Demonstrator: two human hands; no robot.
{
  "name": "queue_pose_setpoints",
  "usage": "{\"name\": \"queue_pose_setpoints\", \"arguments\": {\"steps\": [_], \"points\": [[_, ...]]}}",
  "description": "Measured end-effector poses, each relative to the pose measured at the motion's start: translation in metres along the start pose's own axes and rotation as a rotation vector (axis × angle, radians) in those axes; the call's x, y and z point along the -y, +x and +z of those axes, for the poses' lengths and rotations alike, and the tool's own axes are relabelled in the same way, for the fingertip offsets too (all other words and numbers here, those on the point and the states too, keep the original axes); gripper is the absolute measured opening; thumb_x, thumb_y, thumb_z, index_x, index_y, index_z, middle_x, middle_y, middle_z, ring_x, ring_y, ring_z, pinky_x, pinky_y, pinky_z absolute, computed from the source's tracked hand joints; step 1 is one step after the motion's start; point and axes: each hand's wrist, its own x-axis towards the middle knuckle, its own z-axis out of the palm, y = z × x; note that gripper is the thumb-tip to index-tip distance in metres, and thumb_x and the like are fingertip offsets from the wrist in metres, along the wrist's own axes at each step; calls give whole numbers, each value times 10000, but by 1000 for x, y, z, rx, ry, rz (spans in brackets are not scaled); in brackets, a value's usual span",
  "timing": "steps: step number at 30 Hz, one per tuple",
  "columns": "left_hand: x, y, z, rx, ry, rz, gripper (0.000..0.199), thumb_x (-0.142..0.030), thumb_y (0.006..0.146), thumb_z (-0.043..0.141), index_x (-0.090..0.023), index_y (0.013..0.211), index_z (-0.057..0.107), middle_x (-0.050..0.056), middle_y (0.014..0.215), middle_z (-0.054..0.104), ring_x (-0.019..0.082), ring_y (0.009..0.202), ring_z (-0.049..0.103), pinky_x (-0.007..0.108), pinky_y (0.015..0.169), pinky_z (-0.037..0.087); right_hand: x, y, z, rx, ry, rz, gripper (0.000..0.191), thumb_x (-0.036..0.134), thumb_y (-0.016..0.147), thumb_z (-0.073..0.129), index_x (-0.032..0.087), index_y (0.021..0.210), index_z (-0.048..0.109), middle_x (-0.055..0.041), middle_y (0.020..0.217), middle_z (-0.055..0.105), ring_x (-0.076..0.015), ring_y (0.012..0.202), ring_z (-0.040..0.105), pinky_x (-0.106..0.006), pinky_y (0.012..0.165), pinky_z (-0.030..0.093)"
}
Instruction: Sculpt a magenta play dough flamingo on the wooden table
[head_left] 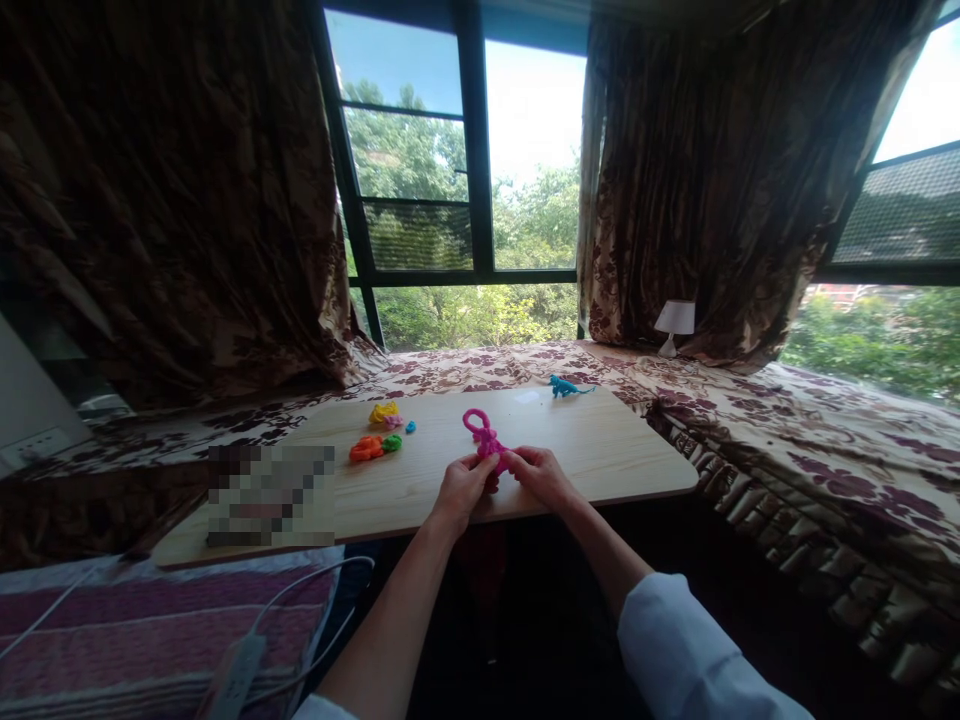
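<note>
Both my hands hold one magenta figure (pixel 487 440) with a looped end at its top; it looks like modelling clay. My left hand (pixel 463 488) pinches its lower left side. On the other side my right hand (pixel 541 474) has its fingertips closed on the lower right part. The figure's underside is partly hidden by my fingers. Left of it on the wooden tabletop (pixel 431 490) lie lumps of yellow (pixel 384 411), pink (pixel 393 422), orange (pixel 366 448), green (pixel 392 443) and blue (pixel 410 427) clay. A blue four-legged animal figure (pixel 570 387) with a long tail stands at the back right.
A blurred-out flat object (pixel 271 495) lies on the table's left end. At the lower left are a power strip (pixel 234 672) with a white cable and a striped cloth (pixel 127 630). Behind the table runs a flowered window seat (pixel 465 368) with a small lamp (pixel 675 318).
</note>
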Motion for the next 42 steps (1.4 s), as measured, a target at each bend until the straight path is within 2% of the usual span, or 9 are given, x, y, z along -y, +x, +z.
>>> {"name": "queue_pose_setpoints", "arguments": {"steps": [4, 9, 13, 16, 20, 24, 28, 34, 42], "points": [[0, 0, -2, -13, -10, -5, 452, -473, 538, 703, -89, 774, 664, 38, 572, 598, 103, 498, 520, 240, 507, 433, -3, 2, 2, -29, 93, 62, 409, 489, 777, 449, 142, 638, 616, -14, 561, 566, -103, 490, 476, -220, 479, 373], [0, -1, 0, 22, -1, 7, 462, -488, 566, 682, -101, 818, 674, 40, 584, 611, 100, 499, 517, 236, 505, 431, -4, 0, 1, -42, 74, 20, 341, 437, 763, 484, 142, 665, 625, 2, 555, 553, -98, 503, 463, -216, 491, 367], [0, -2, 1, 39, -3, 12, 410, -452, 538, 711, -106, 756, 681, 39, 593, 619, 84, 487, 500, 215, 483, 408, -3, -2, 0, -43, 15, -14, 335, 419, 757, 489, 139, 655, 641, -3, 578, 576, -108, 543, 482, -220, 530, 380], [-1, 0, 2, -15, -8, 12, 402, -437, 521, 721, -99, 733, 679, 29, 553, 607, 74, 455, 489, 210, 460, 395, -2, -1, 1, -47, 33, 7, 349, 438, 764, 480, 140, 674, 637, -5, 576, 572, -108, 535, 487, -218, 516, 386], [0, 2, 1, -140, -99, -23, 448, -435, 504, 731, -84, 776, 673, 40, 566, 619, 99, 473, 535, 255, 513, 457, 3, 0, 4, -28, 62, 57, 360, 475, 759, 487, 146, 722, 629, -16, 599, 588, -124, 553, 522, -223, 507, 401], [3, 5, -2, -127, -141, -30, 464, -429, 516, 731, -79, 814, 666, 49, 597, 627, 111, 510, 558, 276, 554, 486, 5, -1, 7, 11, -71, 4, 325, 457, 711, 560, 152, 629, 633, -10, 574, 590, -142, 585, 526, -234, 530, 388], [4, 4, -1, -113, -100, -9, 456, -436, 535, 720, -86, 822, 665, 42, 605, 623, 101, 507, 549, 259, 535, 482, 2, -1, 7, 19, -77, -22, 288, 420, 731, 540, 161, 674, 650, -4, 588, 596, -154, 610, 522, -240, 536, 379], [1, 2, 2, -115, -54, -13, 459, -455, 532, 707, -76, 787, 662, 34, 565, 599, 103, 475, 532, 252, 486, 468, 0, -1, 4, 32, -90, -55, 241, 347, 762, 499, 154, 685, 620, 10, 624, 568, -124, 608, 490, -224, 554, 380], [3, 3, -1, -141, -64, -2, 439, -460, 551, 693, -79, 765, 651, 40, 595, 603, 108, 502, 540, 267, 520, 482, 5, -1, 5, 34, -23, 7, 343, 427, 788, 461, 134, 666, 591, -1, 596, 555, -107, 566, 503, -210, 531, 387]]}}
